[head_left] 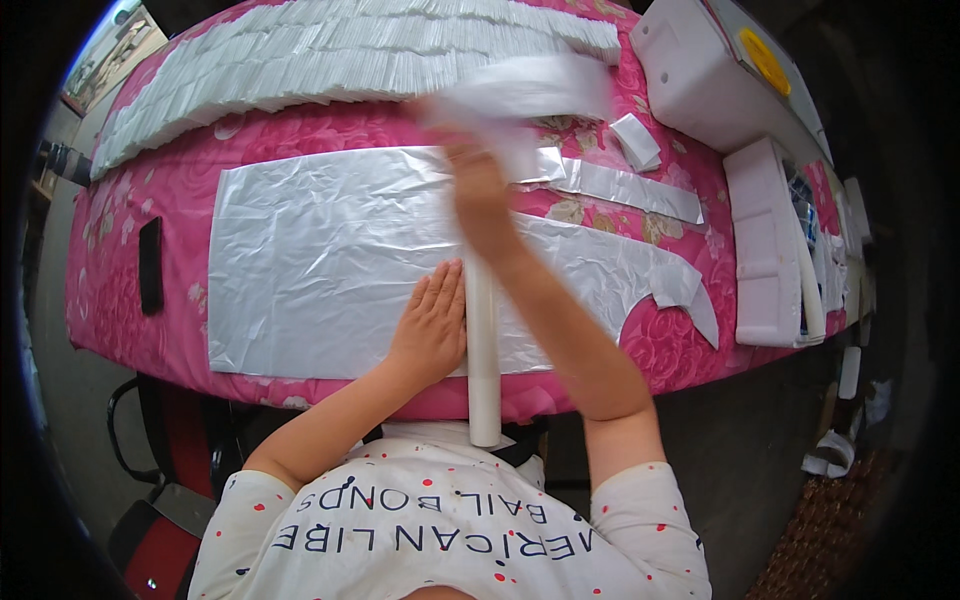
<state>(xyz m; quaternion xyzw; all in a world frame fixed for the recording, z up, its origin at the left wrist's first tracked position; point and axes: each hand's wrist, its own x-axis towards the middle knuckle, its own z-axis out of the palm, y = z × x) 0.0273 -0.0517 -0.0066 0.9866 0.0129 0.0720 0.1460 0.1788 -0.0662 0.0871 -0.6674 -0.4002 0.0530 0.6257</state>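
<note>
My left hand (432, 322) lies flat, fingers apart, on a silvery plastic sheet (320, 260) spread over the pink flowered tablecloth (180, 180), pressing beside a white roll (483, 350) that juts over the table's near edge. My right hand (480, 190) is raised above the sheet and blurred by motion, gripping a white piece of paper or film (520, 100) that streaks across the far middle of the table.
Long rows of stacked white folded pieces (330, 55) fill the far side. A dark phone (151, 265) lies at left. White foam boxes (765, 250) and a white machine with a yellow disc (720, 70) stand at right. Plastic offcuts (640, 190) lie nearby.
</note>
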